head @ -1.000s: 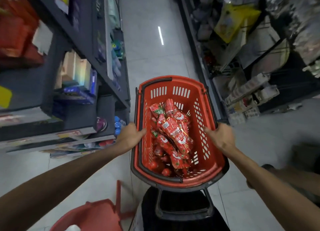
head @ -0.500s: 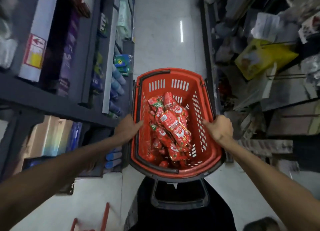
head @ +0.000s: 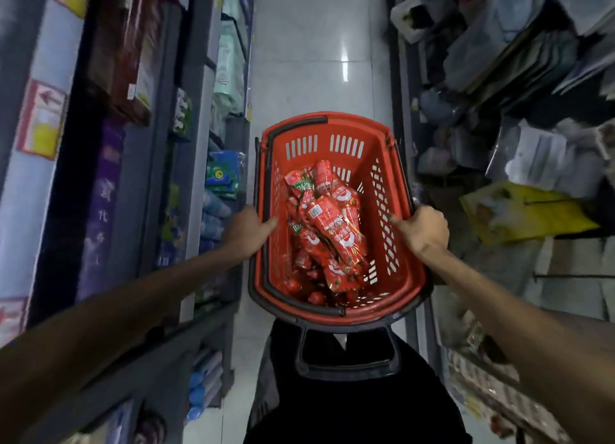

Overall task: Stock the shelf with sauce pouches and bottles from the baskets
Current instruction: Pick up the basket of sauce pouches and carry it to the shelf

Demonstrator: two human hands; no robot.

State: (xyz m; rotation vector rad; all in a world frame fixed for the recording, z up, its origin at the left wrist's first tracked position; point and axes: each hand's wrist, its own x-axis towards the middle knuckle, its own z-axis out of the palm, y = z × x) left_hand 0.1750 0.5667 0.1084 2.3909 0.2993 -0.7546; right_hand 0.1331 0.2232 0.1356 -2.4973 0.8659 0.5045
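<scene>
You have carried the red plastic basket (head: 364, 164) farther down the aisle (head: 316, 60). Your left hand (head: 244, 232) and right hand (head: 424, 230) grip its slotted sides, fingers curled, with shiny sauce pouches (head: 329, 224) piled inside.

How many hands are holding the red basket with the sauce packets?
2. The left hand grips the left rim of the red basket, and the right hand grips its right rim, thumbs inside. No other hand shows.
</scene>
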